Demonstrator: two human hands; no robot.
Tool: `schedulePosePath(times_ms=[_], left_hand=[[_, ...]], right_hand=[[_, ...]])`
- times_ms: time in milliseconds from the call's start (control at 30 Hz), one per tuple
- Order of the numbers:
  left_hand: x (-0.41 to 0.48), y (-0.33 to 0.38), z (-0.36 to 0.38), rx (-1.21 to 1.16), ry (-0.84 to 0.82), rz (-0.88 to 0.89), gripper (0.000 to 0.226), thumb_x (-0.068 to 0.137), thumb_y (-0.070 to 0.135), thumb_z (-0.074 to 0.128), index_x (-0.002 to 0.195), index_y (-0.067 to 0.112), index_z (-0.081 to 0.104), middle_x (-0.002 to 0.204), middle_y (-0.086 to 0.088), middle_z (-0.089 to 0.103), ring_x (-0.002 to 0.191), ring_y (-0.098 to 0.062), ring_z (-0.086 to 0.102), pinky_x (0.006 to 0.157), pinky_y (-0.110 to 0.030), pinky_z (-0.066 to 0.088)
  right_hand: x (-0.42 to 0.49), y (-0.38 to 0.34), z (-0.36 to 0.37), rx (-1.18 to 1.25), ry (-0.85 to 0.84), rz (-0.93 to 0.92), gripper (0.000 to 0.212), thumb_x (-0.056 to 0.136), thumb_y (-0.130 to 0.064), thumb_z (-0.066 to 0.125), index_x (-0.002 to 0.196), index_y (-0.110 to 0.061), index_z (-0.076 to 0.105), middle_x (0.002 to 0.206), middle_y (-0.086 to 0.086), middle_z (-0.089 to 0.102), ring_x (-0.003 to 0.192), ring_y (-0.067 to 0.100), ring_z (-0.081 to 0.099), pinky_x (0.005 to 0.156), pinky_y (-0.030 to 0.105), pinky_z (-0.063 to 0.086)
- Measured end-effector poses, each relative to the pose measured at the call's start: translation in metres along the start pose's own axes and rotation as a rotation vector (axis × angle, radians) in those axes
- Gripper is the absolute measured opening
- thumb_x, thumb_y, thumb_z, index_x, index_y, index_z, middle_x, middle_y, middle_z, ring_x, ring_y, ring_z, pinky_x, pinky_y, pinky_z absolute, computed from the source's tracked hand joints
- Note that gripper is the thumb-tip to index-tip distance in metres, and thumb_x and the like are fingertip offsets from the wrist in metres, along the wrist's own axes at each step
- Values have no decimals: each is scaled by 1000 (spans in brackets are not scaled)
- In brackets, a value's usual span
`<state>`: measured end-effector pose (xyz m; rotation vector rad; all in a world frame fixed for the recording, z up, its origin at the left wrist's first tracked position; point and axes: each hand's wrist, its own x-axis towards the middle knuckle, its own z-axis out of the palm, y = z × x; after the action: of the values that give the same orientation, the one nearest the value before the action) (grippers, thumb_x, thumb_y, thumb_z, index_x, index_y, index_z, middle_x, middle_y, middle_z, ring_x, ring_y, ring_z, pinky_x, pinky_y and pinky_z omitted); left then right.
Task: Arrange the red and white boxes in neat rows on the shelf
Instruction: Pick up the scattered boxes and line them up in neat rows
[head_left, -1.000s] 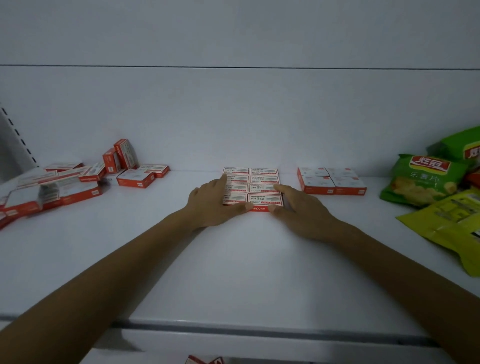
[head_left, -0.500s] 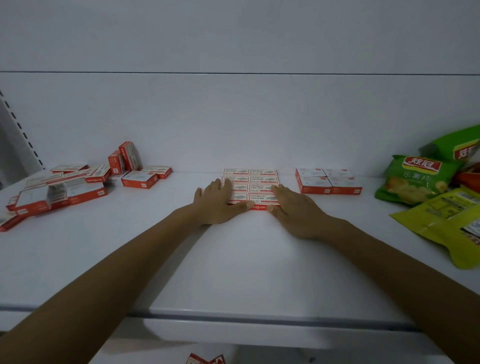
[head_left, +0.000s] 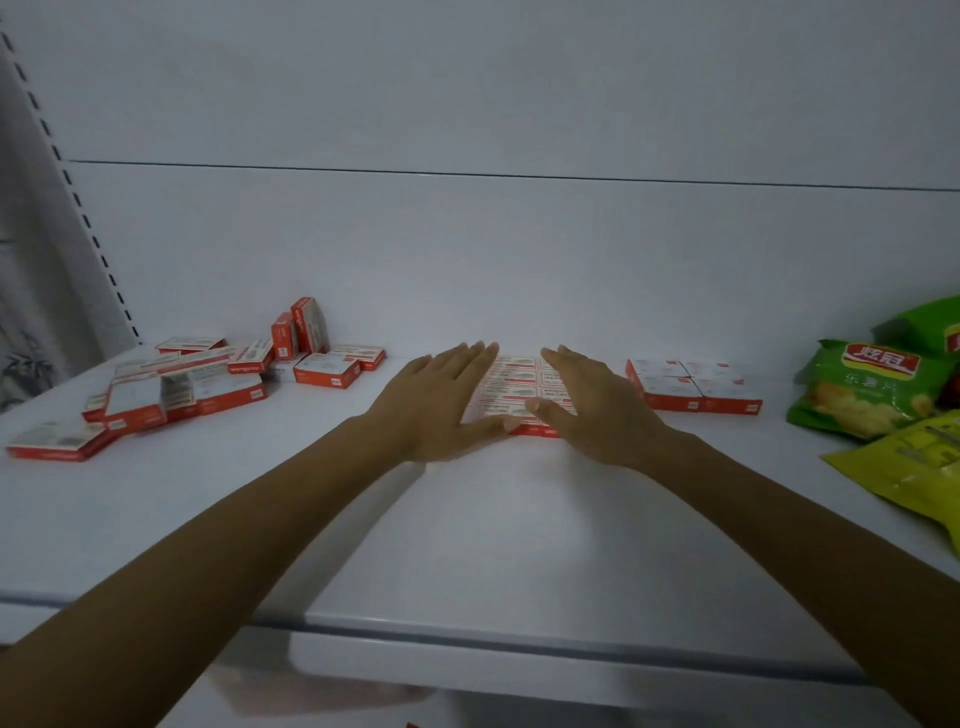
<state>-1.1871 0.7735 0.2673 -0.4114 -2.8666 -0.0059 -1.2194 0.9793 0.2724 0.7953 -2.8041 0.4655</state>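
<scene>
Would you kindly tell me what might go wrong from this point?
The left hand and right hand lie flat over the centre block of red and white cardboard boxes; an uneven push could skew its rows. The jumbled heap of similar boxes at left might topple when picked from.

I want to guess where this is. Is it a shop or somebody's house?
Probably a shop, though I can't be sure. The white shelf has a slotted upright like store racking, lots of matching red and white boxes lie on it, and green crisp bags sit at the right.
</scene>
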Motion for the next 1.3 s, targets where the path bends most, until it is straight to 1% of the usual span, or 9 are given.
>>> schedulePosePath(times_ms=[100, 233, 500, 600, 767, 967, 1100, 1200, 1300], left_hand=[[-21, -24, -15, 209, 72, 71, 89, 79, 78, 12, 149, 26, -3, 158, 3, 1, 145, -16, 2, 116, -39, 2], [-61, -67, -35, 294, 83, 16, 84, 82, 75, 13, 149, 26, -2, 157, 2, 0, 145, -18, 0, 114, -38, -2], [-173, -154, -56, 307, 50, -230, 82, 84, 75, 18, 149, 25, 9, 157, 0, 13, 144, -19, 11, 113, -36, 4], [-212, -184, -59, 310, 48, -318, 84, 85, 75, 22, 150, 22, 11, 156, -1, 17, 143, -19, 18, 112, -34, 6], [-249, -217, -54, 245, 75, -421, 88, 82, 76, 25, 150, 22, 9, 156, 0, 19, 141, -19, 22, 107, -30, 4], [-256, -235, -48, 172, 163, -364, 84, 83, 72, 29, 150, 23, 13, 155, 2, 23, 140, -17, 23, 103, -27, 7], [-252, -246, -44, 131, 207, -288, 79, 84, 69, 28, 148, 25, 15, 153, 1, 26, 138, -16, 25, 105, -25, 12], [-243, -252, -40, 93, 254, -228, 76, 86, 67, 30, 147, 23, 21, 150, -1, 33, 135, -17, 30, 106, -27, 18], [-228, -255, -39, -58, 315, -196, 75, 87, 66, 31, 146, 20, 25, 148, 0, 36, 134, -15, 33, 110, -30, 25]], right_hand=[[14, -29, 0, 9, 10, -57, 65, 92, -52, 39, 147, -23, 19, 156, -1, 17, 142, 18, 18, 115, 38, 16], [37, -78, 8, 10, -33, -124, 65, 92, -54, 36, 147, -25, 16, 156, -3, 14, 143, 17, 15, 114, 36, 14], [80, -211, 44, 113, -108, -349, 67, 84, -57, 54, 140, -27, 33, 142, -3, 43, 126, 20, 46, 103, 42, 40], [93, -256, 60, 155, -120, -472, 70, 79, -59, 58, 138, -29, 35, 138, -5, 48, 123, 19, 47, 97, 43, 44], [109, -298, 87, 86, -155, -560, 76, 76, -55, 64, 140, -28, 33, 144, -3, 40, 129, 19, 40, 103, 40, 37], [129, -328, 102, 39, -192, -659, 81, 73, -51, 69, 141, -30, 30, 146, -6, 38, 131, 16, 37, 105, 40, 35], [135, -334, 107, 46, -249, -675, 69, 73, -48, 70, 134, -32, 41, 135, -7, 50, 122, 16, 46, 98, 40, 42], [137, -334, 107, 56, -228, -666, 61, 74, -41, 71, 128, -27, 46, 128, -5, 53, 117, 16, 47, 96, 34, 40], [138, -333, 105, 58, -192, -660, 67, 70, -46, 73, 128, -27, 46, 126, -4, 53, 113, 17, 48, 96, 38, 41]])
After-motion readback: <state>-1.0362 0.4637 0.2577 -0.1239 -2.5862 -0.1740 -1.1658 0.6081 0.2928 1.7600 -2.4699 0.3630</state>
